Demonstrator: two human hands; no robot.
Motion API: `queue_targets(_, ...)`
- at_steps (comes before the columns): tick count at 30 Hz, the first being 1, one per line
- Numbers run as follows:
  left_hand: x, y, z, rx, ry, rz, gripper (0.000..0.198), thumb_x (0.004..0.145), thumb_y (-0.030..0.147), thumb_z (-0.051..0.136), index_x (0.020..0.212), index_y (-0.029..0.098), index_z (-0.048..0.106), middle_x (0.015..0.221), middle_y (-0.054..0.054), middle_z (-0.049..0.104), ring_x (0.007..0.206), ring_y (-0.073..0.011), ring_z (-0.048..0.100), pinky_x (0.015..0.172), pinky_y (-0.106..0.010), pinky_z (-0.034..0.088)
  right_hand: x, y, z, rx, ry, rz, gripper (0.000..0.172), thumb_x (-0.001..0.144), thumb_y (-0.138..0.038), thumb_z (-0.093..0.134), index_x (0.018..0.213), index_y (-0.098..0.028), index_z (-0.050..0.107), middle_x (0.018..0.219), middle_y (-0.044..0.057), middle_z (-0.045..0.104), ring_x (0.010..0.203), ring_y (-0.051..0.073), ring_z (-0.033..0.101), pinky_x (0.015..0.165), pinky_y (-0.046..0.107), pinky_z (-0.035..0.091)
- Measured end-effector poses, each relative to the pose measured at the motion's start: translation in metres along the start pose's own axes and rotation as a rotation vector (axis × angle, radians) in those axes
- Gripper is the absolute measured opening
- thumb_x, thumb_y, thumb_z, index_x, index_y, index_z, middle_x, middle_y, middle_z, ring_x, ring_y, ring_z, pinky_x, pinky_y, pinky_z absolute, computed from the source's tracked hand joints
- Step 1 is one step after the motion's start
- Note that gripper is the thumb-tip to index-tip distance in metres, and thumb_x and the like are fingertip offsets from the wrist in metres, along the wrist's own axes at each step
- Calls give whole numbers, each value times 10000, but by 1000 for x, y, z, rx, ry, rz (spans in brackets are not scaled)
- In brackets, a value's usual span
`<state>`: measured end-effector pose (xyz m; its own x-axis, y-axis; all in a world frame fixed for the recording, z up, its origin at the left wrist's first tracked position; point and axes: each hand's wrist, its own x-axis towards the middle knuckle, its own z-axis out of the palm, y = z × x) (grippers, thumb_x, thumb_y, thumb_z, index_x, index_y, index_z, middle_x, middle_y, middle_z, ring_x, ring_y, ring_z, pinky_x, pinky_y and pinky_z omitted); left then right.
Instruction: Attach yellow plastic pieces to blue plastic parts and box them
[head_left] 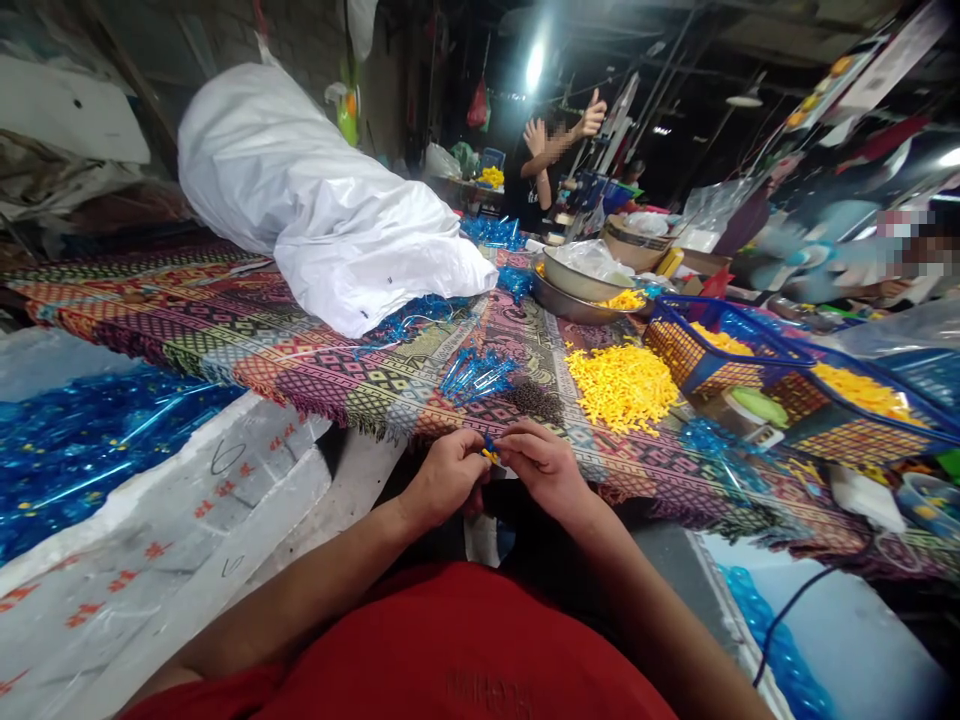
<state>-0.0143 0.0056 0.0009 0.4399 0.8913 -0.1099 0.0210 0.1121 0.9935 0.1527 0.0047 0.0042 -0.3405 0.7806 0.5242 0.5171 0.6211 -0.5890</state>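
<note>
My left hand (448,474) and my right hand (546,468) meet at the table's front edge, fingers pinched close together. Between them shows a small yellow plastic piece (489,455) with a bit of blue at its top; most of it is hidden by the fingers. The left fingertips close on its one side, and the right fingertips press at the other. Just beyond lies a bunch of clear blue plastic pieces (480,377). To the right of that, a heap of small yellow plastic pieces (622,387) rests on the patterned cloth (360,385).
A big white sack (322,190) lies at the back left. Blue baskets (712,350) with yellow pieces and stacked metal bowls (581,285) stand right. A foam box (202,500) of blue pieces is at left. A person (541,170) raises both arms behind; a fan (806,250) stands right.
</note>
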Motion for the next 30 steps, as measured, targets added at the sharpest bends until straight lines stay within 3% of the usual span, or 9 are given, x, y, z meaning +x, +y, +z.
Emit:
queue_targets(6,3,3,3,61,116,36,64,711,166,455,756,165,501,547,49,540,330,-67,477,306,-154,325,-4,-5,5,-154,161,-33,176,843,-193,510,963,-212,639,881,72,580,827,175,569,708,315,493)
queue_targets(9,4,6,7,40,141,43,59,716,165,461,756,162,504,478,62,502,331,-71,471,325,-155,335,-8,-7,8,-220,101,-71,187,861,-174,473,953,-211,632,828,66,589,757,160,572,664,287,491)
queue_targets(14,3,1,11,-286,17,30,155,764,263,513,877,158,494,568,37,564,411,-103,545,380,-204,441,-9,-9,6,-357,54,-103,226,871,-144,417,944,-186,626,805,80,593,730,160,559,651,280,470)
queue_targets(21,6,-8,9,-653,-129,21,233,787,332,532,918,151,463,673,-29,623,445,-151,595,325,-198,388,-3,-17,0,-395,8,-107,242,880,-130,388,871,-181,625,742,64,577,680,142,536,611,249,441)
queue_targets(25,7,-11,10,-665,-130,48,236,797,313,526,952,149,456,610,-22,622,436,-156,587,352,-220,420,-1,-22,-1,-448,-18,-118,236,873,-139,397,887,-182,628,766,72,585,689,151,536,604,252,428)
queue_targets(30,3,-15,10,-505,-87,86,272,825,372,480,983,151,461,509,-1,597,343,-120,497,322,-189,329,-1,-22,1,-428,-15,-115,249,873,-132,387,819,-176,626,732,60,563,658,142,522,589,239,403)
